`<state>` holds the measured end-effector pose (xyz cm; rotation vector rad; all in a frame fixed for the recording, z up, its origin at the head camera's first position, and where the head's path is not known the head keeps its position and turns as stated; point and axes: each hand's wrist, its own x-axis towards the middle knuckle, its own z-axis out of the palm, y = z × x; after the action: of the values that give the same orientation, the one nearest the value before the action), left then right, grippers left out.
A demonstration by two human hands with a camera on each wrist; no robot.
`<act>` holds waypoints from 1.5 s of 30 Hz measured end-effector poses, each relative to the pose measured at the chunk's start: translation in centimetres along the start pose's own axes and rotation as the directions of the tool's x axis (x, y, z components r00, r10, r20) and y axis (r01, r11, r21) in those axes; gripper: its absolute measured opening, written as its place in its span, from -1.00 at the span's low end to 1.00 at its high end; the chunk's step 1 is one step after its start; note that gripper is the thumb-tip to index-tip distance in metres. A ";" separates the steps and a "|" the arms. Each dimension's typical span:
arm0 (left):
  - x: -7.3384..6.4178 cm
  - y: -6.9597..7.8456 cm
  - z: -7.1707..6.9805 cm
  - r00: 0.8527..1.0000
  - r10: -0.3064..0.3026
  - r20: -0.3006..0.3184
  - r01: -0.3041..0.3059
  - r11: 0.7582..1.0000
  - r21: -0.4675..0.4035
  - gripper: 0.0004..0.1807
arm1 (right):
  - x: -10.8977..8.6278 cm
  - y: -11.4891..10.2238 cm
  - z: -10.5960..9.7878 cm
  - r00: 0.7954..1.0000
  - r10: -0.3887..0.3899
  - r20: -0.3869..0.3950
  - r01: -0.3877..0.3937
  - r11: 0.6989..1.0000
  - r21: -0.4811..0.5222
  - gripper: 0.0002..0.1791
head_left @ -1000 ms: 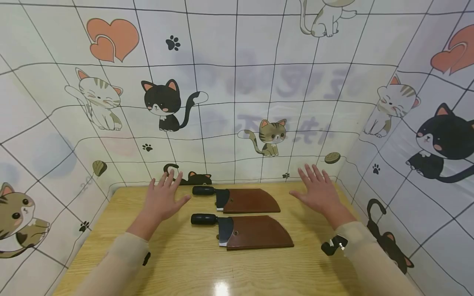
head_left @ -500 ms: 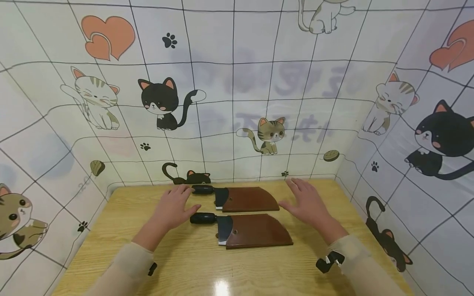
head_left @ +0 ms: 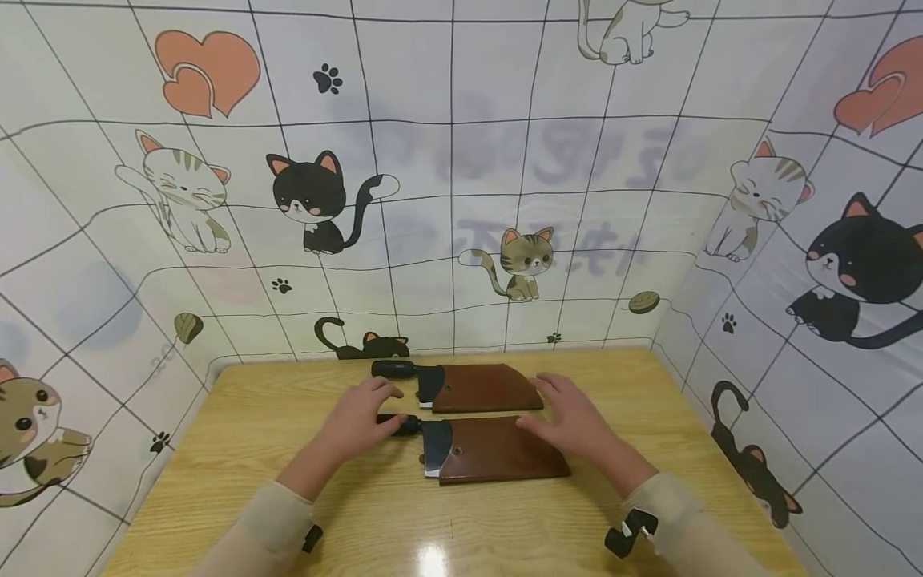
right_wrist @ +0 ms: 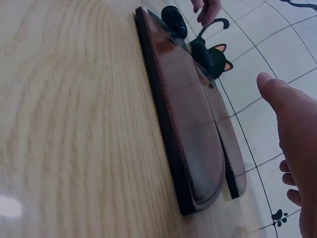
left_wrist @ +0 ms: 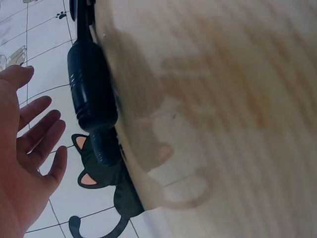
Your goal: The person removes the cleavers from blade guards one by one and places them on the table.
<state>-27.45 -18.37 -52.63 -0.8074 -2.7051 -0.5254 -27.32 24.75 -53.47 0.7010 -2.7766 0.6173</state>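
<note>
Your two hands have drawn inward and down the frame over the last second, from the outer sides of the knives to just about them, while both knives lie as they were; I would judge that you are at the end of a reach, with nothing lifted yet. The near knife (head_left: 505, 453) sits at the centre of the head view, slightly below the middle, its black handle to the left and its brown sheath to the right; the far knife (head_left: 479, 389) lies just above it in the frame, flat on the same wooden table (head_left: 375, 521). Your left hand (head_left: 356, 421), left of centre, has its thumb overlapping the near handle, yet the left wrist view shows a gap there: fingers spread, lightly bent, holding nothing. Your right hand (head_left: 573, 417), right of centre, reaches over the sheath ends, thumb apart from the fingers; the right wrist view shows it clear of both sheaths, gripping nothing. Your forearms slant in from the lower left and lower right, palms turned towards each other.
</note>
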 end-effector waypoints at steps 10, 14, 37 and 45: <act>0.1 0.1 1.7 0.996 0.007 0.093 0.000 0.997 -0.075 -0.62 | 0.0 -2.8 1.3 0.996 -0.064 0.068 0.060 0.996 0.065 -0.04; 0.2 0.2 1.9 0.993 0.001 0.120 0.014 0.992 -0.124 -0.60 | 0.2 -4.1 1.9 0.991 -0.085 0.099 0.076 0.993 0.088 -0.01; 1.3 -0.7 2.9 0.969 -0.004 0.248 0.053 0.980 -0.192 -0.66 | 0.9 -7.8 6.1 0.936 -0.183 0.301 0.193 0.981 -0.004 0.18; 1.5 -1.0 3.8 0.967 0.001 0.256 0.053 0.978 -0.202 -0.73 | 1.1 -8.4 7.2 0.945 -0.167 0.283 0.189 0.981 -0.053 0.28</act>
<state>-29.79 -16.83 -55.80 -0.9527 -2.9330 -0.7700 -24.88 14.35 -56.67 1.0820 -2.9208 0.3957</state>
